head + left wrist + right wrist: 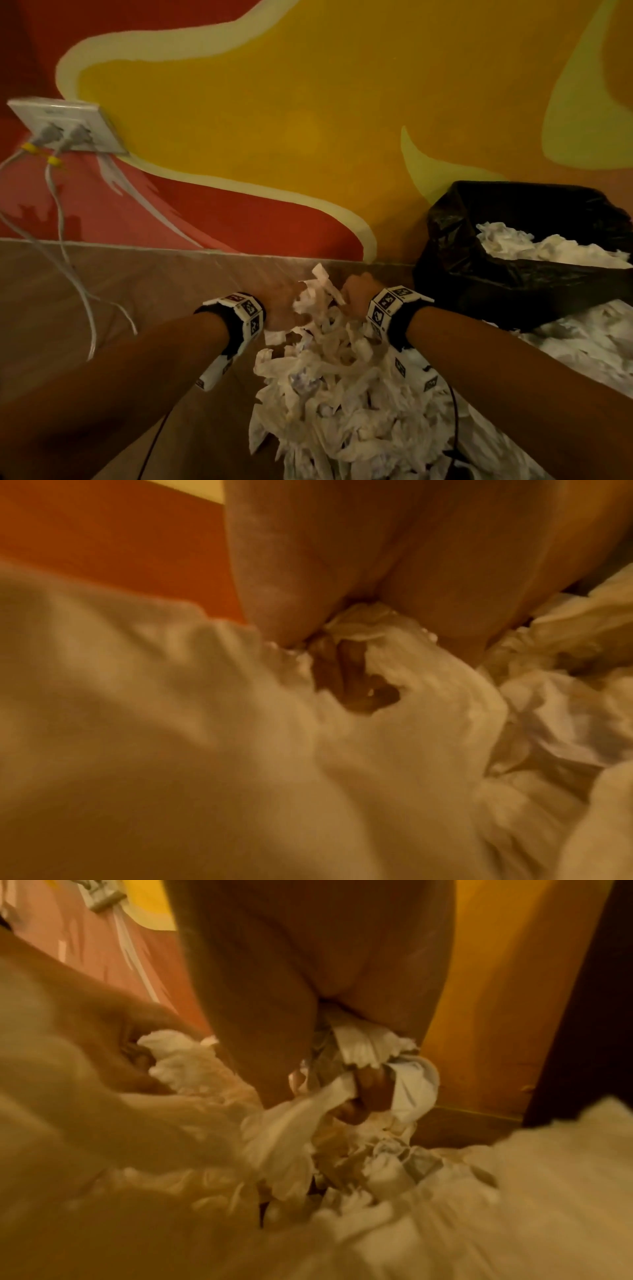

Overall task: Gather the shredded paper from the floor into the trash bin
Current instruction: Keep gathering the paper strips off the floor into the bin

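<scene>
Both hands are buried in the top of a big heap of shredded paper [329, 387] on the wooden floor [102, 291], close to the painted wall [274, 102]. The left hand [277, 301] and the right hand [356, 294] sit near each other with a bunch of strips between them. In the right wrist view, the right hand's fingers [373, 1093] curl round a wad of paper strips. In the left wrist view, the left hand's fingers [346, 674] curl into the paper and grip it too.

The trash bin [513, 274], lined with a black bag, stands just to the right of the hands against the wall and already has white paper inside it. More paper lies on the floor beside the bin.

A wall socket [68, 126] with plugged-in cables [65, 240] is well off to the left.
</scene>
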The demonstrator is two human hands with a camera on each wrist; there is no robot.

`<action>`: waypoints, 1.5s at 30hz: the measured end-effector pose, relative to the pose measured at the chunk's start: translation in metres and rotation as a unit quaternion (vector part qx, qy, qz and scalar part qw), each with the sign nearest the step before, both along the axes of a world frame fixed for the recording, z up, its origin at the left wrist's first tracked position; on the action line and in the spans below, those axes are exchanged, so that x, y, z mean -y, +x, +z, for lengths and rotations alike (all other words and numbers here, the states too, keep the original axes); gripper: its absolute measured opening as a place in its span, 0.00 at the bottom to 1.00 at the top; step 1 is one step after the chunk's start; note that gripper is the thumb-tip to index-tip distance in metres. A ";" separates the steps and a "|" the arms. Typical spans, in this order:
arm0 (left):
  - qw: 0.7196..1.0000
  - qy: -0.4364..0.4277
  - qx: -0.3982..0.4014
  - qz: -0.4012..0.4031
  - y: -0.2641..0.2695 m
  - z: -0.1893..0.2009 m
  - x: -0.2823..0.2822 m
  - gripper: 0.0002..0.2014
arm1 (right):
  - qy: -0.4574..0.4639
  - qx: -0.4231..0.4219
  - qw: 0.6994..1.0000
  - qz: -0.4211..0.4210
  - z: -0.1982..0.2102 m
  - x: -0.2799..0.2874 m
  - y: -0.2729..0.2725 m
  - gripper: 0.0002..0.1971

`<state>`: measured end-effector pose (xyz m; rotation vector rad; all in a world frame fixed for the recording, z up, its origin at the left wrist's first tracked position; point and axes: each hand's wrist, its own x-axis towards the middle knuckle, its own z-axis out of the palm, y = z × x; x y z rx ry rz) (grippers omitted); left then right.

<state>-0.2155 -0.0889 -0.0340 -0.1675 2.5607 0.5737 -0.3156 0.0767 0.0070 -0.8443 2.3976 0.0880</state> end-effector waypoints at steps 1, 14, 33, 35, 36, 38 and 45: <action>1.000 0.006 -0.001 -0.004 -0.003 -0.006 -0.003 0.31 | -0.015 0.004 1.000 -0.003 -0.001 -0.001 -0.002 0.17; 0.997 0.069 -0.005 -0.026 -0.004 -0.011 -0.012 0.22 | -0.324 -0.001 0.943 -0.076 0.044 -0.016 -0.014 0.08; 0.920 0.131 -0.178 0.322 -0.023 0.087 -0.012 0.24 | -0.349 -0.060 0.933 -0.070 0.097 -0.045 -0.012 0.13; 0.909 0.158 -0.192 0.336 -0.024 0.095 -0.013 0.16 | -0.357 -0.060 0.930 -0.069 0.099 -0.049 -0.012 0.14; 0.904 0.172 -0.201 0.337 -0.026 0.099 -0.015 0.10 | -0.363 -0.058 0.927 -0.067 0.100 -0.052 -0.012 0.13; 0.897 0.205 -0.213 0.330 -0.028 0.107 -0.020 0.05 | -0.382 -0.046 0.921 -0.060 0.103 -0.057 -0.012 0.09; 0.832 0.344 -0.242 0.361 -0.043 0.134 -0.054 0.06 | -0.337 0.060 0.939 0.000 0.108 -0.077 -0.013 0.05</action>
